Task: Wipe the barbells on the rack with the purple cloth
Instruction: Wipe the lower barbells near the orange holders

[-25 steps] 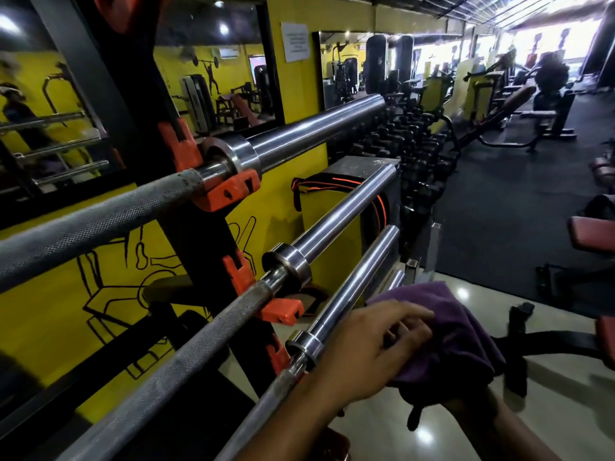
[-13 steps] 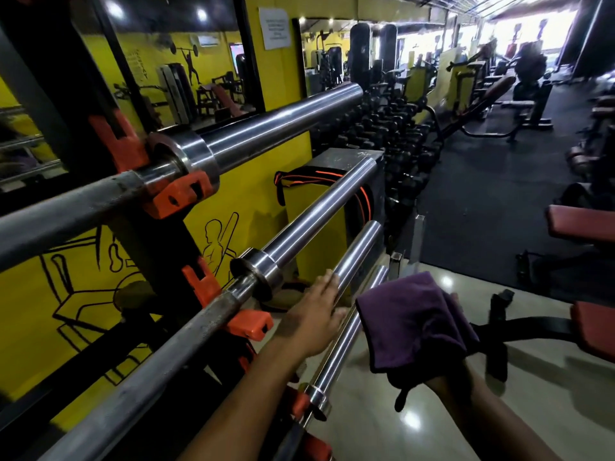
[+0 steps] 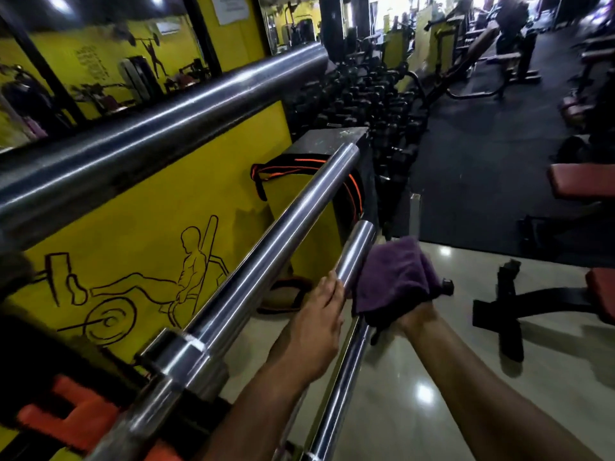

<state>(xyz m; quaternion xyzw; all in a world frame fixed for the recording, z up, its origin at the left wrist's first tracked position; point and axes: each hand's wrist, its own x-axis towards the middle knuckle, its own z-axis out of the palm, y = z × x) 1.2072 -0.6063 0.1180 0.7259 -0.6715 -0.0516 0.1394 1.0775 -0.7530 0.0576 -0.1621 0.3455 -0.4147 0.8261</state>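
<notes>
Since half a second ago the right hand (image 3: pixel 411 316) has carried the purple cloth (image 3: pixel 392 277) in from open air and set it against the third bar's sleeve (image 3: pixel 354 252), near its free end; a second ago both hands were bunched on the cloth, lower down. The right hand is closed on the cloth from below, fabric draped over the fingers, so most of the hand is hidden. The left hand (image 3: pixel 314 322) lies on the same bar just behind the cloth, fingers together and laid along the steel; whether the thumb wraps under I cannot tell. Judgement: the wiping stroke on this sleeve is starting, left hand steadying the bar. Top bar (image 3: pixel 159 128) and second bar (image 3: pixel 266 244) sit above on the rack, orange hooks (image 3: pixel 80 417) blurred at lower left; a fourth bar (image 3: pixel 339 394) runs below the hands. Whether those are already wiped cannot be read. The steel is smooth, bright and streaked with reflections, so the cloth should slide easily. Room: gym, yellow wall (image 3: pixel 133 227) with line drawings, mirror (image 3: pixel 100 61) above, dumbbell racks (image 3: pixel 366 94) beyond, glossy pale floor (image 3: pixel 432 377) giving way to black mat, red-padded benches (image 3: pixel 582 181) to the right.
</notes>
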